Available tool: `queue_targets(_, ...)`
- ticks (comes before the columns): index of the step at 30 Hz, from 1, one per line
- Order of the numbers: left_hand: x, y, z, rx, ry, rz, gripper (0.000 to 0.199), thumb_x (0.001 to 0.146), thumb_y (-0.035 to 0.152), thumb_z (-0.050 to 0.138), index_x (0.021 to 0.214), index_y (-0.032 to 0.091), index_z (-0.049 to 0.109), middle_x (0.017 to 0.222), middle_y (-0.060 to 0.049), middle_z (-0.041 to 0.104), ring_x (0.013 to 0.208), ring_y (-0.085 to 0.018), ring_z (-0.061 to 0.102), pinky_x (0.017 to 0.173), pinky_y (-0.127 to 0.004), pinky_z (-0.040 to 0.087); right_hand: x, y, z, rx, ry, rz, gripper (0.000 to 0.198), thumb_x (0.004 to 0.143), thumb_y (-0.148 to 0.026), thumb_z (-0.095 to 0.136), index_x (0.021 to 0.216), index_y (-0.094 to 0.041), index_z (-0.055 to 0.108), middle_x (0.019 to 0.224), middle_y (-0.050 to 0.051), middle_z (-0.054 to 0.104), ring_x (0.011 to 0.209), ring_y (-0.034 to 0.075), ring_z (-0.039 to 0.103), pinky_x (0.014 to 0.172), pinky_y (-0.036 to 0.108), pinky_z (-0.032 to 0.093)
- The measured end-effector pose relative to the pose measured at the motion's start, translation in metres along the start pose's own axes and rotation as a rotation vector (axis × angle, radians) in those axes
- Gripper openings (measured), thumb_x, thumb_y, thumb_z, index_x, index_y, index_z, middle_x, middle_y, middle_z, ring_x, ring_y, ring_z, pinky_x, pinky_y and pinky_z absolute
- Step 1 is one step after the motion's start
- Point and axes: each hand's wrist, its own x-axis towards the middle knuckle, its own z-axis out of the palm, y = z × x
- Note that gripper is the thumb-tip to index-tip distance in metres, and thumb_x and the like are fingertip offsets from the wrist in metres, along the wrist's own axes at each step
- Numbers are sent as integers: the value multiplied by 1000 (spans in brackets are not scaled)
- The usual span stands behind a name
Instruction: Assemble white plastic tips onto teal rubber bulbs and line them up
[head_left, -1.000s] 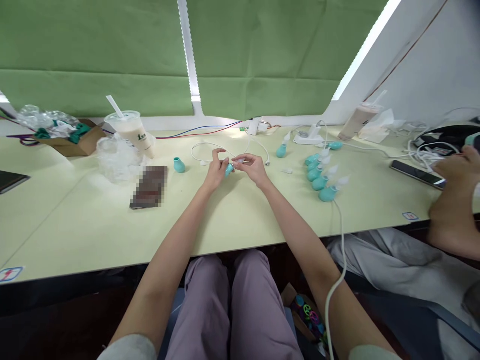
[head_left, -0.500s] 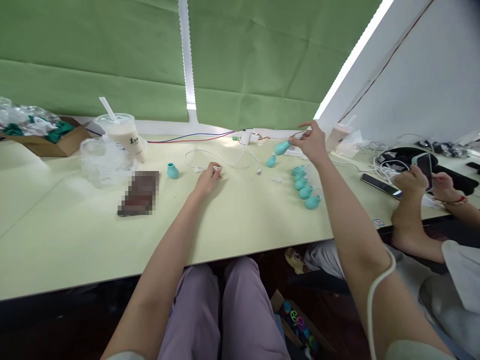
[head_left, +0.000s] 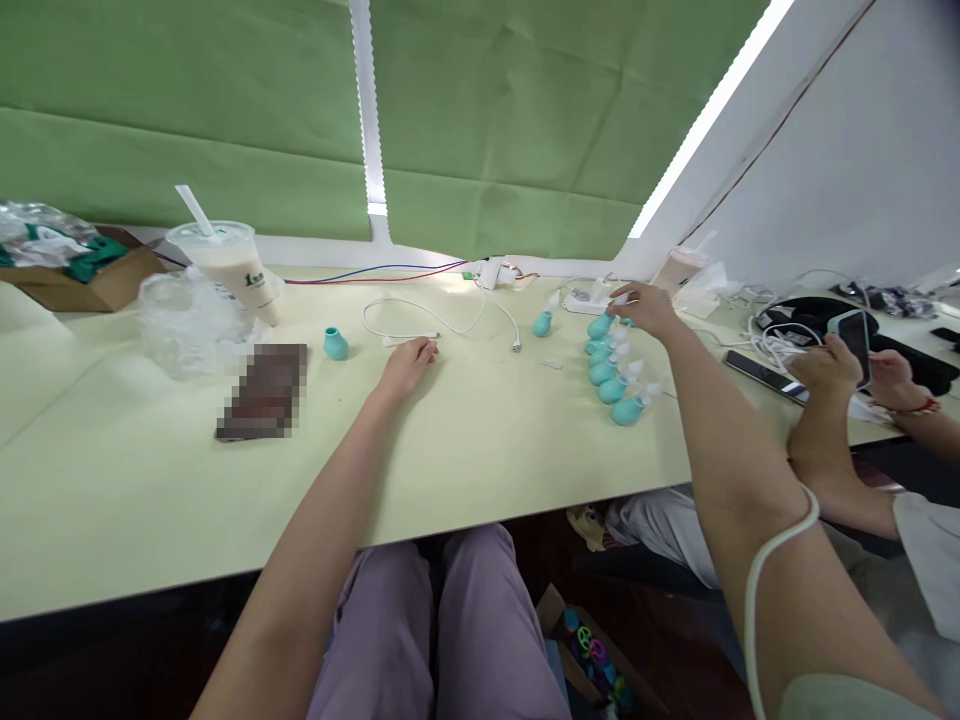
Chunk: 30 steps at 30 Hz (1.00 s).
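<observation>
Head view: R hand (head_left: 646, 308) pinching a teal bulb (head_left: 599, 328) by its narrow end, twd table's (head_left: 480, 440) far edge, at far end of a bulb row (head_left: 613, 390) running twd near edge. L hand (head_left: 407, 367) on table, fingers curled nr cable (head_left: 417, 336); can't tell if gripping anything. Tipless bulb (head_left: 336, 346) farther L.

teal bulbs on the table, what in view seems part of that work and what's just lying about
Seem part of it:
tipped bulb at the right hand
row of tipped bulbs
lone tipped bulb
untipped bulb

Probably just lying about:
left drink cup
plastic bag
cardboard box
dark flat object
</observation>
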Motion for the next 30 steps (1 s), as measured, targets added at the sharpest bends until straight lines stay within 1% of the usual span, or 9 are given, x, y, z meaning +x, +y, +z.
queue_targets(2,0,0,0,19,-2,-7,37,90,42,34,80,20,62,80,-5,66,78,-20,59,76,-31,42,5,2,4,0,-17,-27,27,65,-37,73,84,-19,68,79,6,66,83,23,63,84,39,49)
queue_targets(5,-1,2,0,51,-6,-16,37,90,42,34,80,20,62,79,-5,67,78,-21,59,75,-32,42,13,2,9,-1,-1,-33,33,64,-45,73,83,-18,69,77,7,66,83,25,63,84,40,50)
queue_targets(8,-2,4,0,76,-12,-21,38,91,42,34,79,20,63,79,-5,66,77,-22,59,73,-32,42,21,-1,15,-15,-15,-28,35,62,-45,74,84,-18,70,76,7,66,83,25,63,81,40,51)
queue_targets(13,-2,2,0,57,-3,-44,40,91,44,33,79,21,64,78,-4,65,76,-21,59,73,-31,42,36,-1,21,-120,-167,-69,24,63,-34,74,81,-18,71,82,6,68,88,24,63,82,37,49)
queue_targets(16,-2,2,0,57,-14,-55,41,91,45,32,80,21,64,79,-4,66,77,-21,59,73,-32,41,42,4,19,-134,-324,-77,24,63,-33,75,83,-20,71,84,5,70,88,23,64,81,34,50)
queue_targets(18,-2,2,0,68,-23,-54,42,92,45,32,80,20,64,79,-5,66,78,-21,59,74,-32,41,44,8,15,-125,-399,-69,25,62,-33,76,84,-21,71,85,3,71,88,23,65,79,33,50)
queue_targets(26,-2,3,0,89,-27,-43,42,90,45,33,82,20,65,80,-6,66,79,-21,59,76,-32,43,40,24,9,-10,-431,-24,22,67,-28,73,87,-21,70,90,5,73,88,24,67,72,34,55)
queue_targets(30,-1,3,-1,108,-32,-41,41,89,45,33,82,20,65,80,-6,66,78,-21,59,74,-32,43,39,22,11,21,-438,-2,26,70,-29,70,94,-19,67,94,7,73,84,22,68,67,32,55)
